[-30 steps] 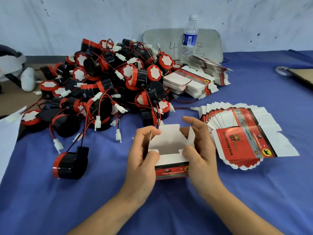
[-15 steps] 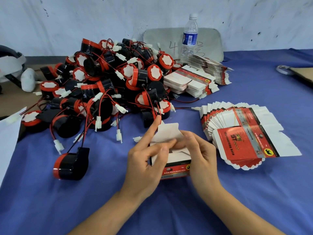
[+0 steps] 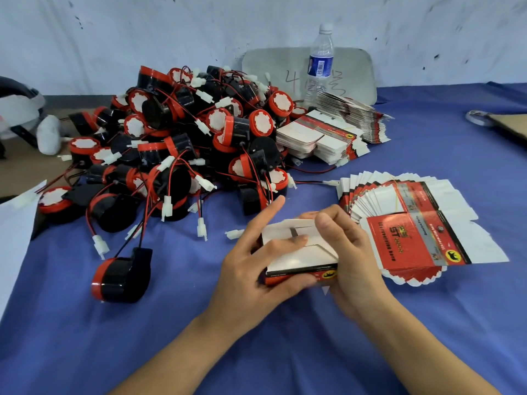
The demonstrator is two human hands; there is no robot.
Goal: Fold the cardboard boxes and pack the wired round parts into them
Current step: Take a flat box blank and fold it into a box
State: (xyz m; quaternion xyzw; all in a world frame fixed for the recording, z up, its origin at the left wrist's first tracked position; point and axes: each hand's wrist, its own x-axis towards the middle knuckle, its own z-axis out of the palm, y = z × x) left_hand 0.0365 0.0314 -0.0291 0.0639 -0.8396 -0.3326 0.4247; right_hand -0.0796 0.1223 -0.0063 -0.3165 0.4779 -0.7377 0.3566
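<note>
Flaps (image 3: 285, 228) now folded down on box (image 3: 299, 276), desk (image 3: 427, 323) centre. Left grip (image 3: 251, 275) pinches box, pressing flaps; right grip (image 3: 353, 252) clasps its right end. Risk: untucked flaps spring open if pressure eases.

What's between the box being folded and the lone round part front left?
Head view: the left hand gripping the box, then bare blue cloth up to the lone round part.

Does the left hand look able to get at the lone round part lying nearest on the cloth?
Probably yes: only bare blue cloth lies between the left hand and the round part. The hand grips the half-folded box, though, and would have to let go first.
</note>
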